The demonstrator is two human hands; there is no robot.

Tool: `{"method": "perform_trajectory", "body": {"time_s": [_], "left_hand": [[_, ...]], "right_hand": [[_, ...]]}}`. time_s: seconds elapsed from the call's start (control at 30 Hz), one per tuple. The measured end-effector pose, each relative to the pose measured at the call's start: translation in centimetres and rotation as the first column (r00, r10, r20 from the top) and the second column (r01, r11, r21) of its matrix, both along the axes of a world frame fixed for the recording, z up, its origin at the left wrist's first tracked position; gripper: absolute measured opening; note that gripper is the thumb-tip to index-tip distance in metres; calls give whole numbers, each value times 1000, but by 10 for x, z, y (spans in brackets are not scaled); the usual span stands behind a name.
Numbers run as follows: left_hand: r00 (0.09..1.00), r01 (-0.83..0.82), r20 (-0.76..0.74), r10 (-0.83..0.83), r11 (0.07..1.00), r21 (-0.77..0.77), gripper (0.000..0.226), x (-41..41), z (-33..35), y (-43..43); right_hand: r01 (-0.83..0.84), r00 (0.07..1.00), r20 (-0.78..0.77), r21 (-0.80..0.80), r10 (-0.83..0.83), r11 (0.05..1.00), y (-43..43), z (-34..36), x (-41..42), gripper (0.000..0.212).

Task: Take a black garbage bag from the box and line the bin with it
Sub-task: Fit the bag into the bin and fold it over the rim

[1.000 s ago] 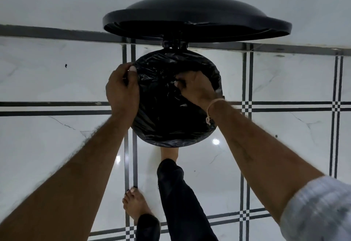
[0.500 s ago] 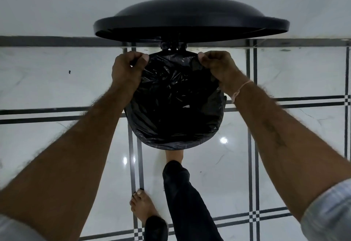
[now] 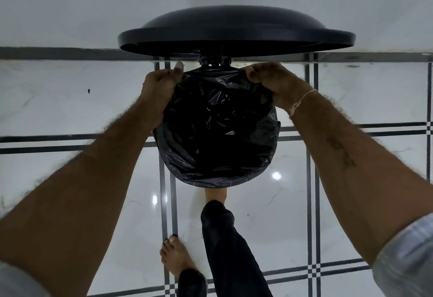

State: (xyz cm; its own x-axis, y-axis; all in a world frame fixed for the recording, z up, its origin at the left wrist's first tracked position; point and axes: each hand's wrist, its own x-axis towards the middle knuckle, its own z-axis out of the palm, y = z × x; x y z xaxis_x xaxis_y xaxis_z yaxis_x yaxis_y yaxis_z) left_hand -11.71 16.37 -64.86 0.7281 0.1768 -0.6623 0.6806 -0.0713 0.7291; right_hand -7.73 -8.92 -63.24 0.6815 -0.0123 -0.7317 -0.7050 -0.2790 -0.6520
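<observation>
The left hand and the right hand are each pinching the hem of the black bag at the far rim of the bin, stretching it over the edge. One foot is probably pressing a pedal, keeping the lid raised for access.

The light is dim and a bit blue. Small bright spots of glare shine on the glossy floor. The black bag is so dark its folds hardly show. Straight floor lines bend near the edges. The sleeves in the corners look soft and blurry.
</observation>
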Motion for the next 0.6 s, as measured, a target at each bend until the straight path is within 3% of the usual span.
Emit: {"method": "perform_trajectory", "body": {"time_s": [0.13,0.27,0.47,0.6], "left_hand": [[989,65,138,-54,995,-79,28,-10,-3,7],[978,37,204,-34,999,-11,20,-16,-3,13],[990,5,139,10,994,-105,22,-33,-2,22],[995,-53,83,59,996,-69,41,-29,-1,17]], "right_hand": [[29,1000,-7,17,-29,999,0,-4,-1,16],[88,996,12,51,-89,995,0,-5,-3,24],[142,990,-10,-75,-143,987,-4,-4,-14,40],[148,988,-40,-20,-149,989,-5,3,-13,34]]}}
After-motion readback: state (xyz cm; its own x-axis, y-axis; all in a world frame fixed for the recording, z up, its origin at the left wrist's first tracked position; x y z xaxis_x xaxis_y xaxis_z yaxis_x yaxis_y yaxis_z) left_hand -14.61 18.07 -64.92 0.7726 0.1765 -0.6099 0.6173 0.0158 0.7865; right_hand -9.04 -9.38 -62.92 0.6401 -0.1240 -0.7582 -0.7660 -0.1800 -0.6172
